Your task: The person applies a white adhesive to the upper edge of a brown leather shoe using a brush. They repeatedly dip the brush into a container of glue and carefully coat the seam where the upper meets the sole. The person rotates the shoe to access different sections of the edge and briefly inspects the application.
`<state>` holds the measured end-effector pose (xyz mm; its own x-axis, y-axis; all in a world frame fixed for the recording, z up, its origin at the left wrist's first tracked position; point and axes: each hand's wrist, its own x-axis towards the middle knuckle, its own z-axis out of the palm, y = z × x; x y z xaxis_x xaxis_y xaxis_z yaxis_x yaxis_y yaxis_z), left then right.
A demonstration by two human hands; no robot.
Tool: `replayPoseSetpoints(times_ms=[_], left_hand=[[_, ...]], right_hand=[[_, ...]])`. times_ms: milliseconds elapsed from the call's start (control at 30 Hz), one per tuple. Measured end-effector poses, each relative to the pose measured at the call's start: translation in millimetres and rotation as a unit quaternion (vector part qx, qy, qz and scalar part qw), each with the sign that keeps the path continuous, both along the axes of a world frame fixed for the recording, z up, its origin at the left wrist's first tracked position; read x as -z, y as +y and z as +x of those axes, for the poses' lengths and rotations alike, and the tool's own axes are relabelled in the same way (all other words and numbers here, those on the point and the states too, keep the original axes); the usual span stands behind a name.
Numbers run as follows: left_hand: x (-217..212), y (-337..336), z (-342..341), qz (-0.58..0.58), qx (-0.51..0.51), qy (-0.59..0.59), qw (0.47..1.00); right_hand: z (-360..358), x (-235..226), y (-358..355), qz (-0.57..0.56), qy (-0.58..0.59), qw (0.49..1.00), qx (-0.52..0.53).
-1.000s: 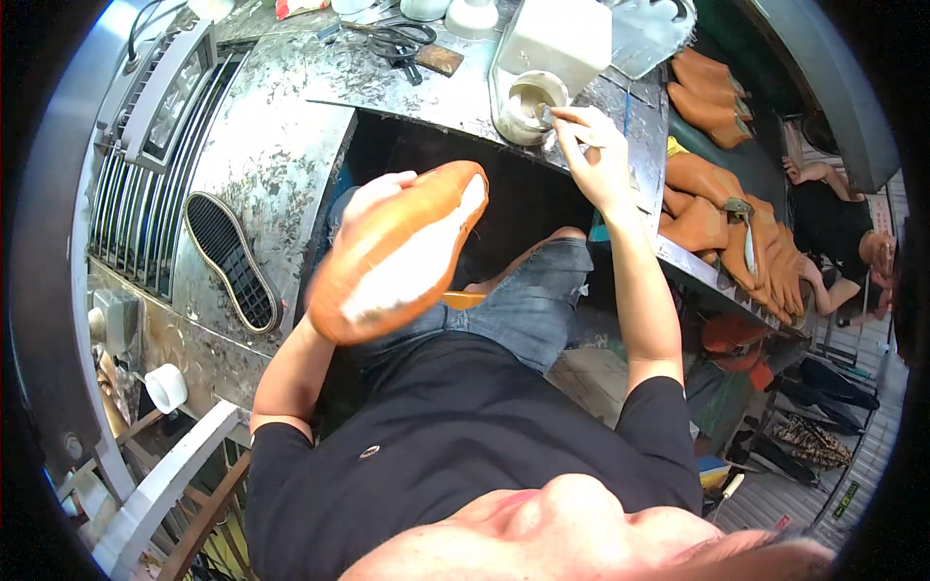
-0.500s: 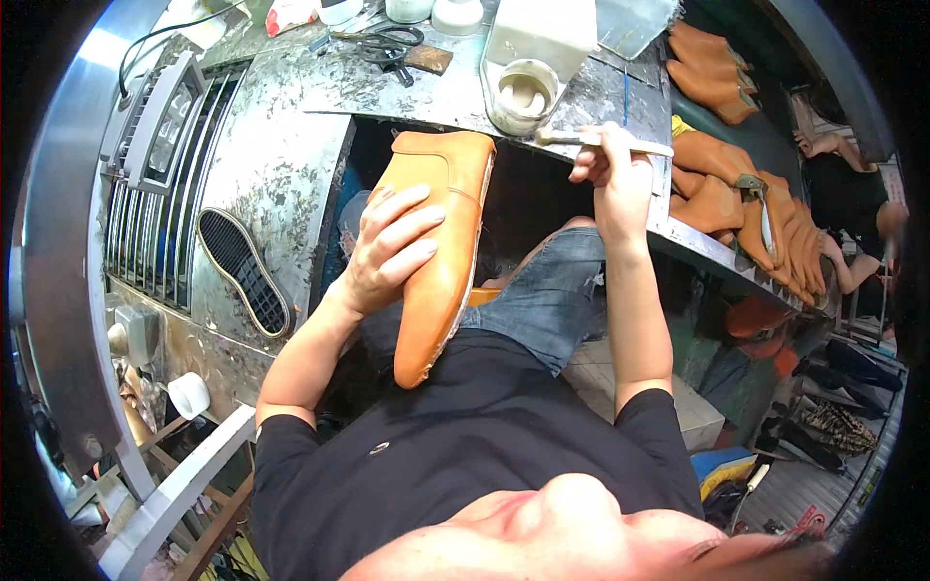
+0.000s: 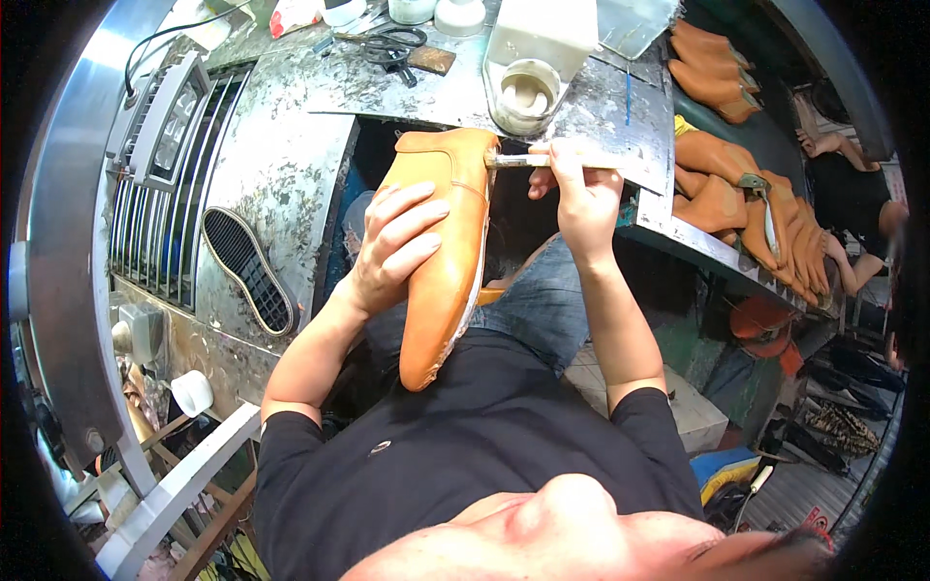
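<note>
A tan leather shoe upper (image 3: 455,242), shaped like an ankle boot, is held above my lap with its toe toward me and its underside turned to the right. My left hand (image 3: 395,242) grips it from the left, fingers spread over the side. In my right hand (image 3: 578,198) is a pale-handled brush (image 3: 523,161), pinched between thumb and fingers. Its tip touches the heel end of the shoe's underside edge. Just beyond the brush stands a jar of whitish liquid (image 3: 526,95) at the bench edge.
A black-treaded sole (image 3: 247,271) lies on the metal bench at left, beside a grille with a grey lamp-like unit (image 3: 167,126). Scissors (image 3: 392,44) and tubs sit at the back. More tan uppers (image 3: 722,179) are piled at right, near another person's arm (image 3: 852,261).
My right hand has moved left and slightly nearer, bringing the brush from beside the jar to the shoe's heel edge. My left hand still holds the shoe almost in place.
</note>
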<state>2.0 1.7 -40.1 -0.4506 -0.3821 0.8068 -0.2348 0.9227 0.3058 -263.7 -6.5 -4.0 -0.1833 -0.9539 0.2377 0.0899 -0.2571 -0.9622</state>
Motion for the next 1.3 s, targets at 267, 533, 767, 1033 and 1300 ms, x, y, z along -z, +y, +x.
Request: replayPoseSetpoints(times_ms=[267,533,767,1033,1300], left_hand=[[6,-5,1,0.001,-0.012,0.007,1.000],[-1,-6,2,-0.005,-0.023,-0.002,1.000],[-1,-11,0,-0.006,-0.054,-0.003,0.999],[-6,-19,4,-0.012,-0.082,-0.042,0.996],[-8,-24,3,-0.016,-0.114,-0.105,0.988]], right_hand=[[13,3,17,-0.010,-0.013,1.000,-0.013],[20,4,29,-0.007,-0.010,1.000,0.002],[26,0,38,-0.001,-0.017,1.000,-0.015],[26,-3,49,-0.003,-0.022,1.000,-0.010],[24,-7,58,-0.031,-0.021,0.999,-0.005]])
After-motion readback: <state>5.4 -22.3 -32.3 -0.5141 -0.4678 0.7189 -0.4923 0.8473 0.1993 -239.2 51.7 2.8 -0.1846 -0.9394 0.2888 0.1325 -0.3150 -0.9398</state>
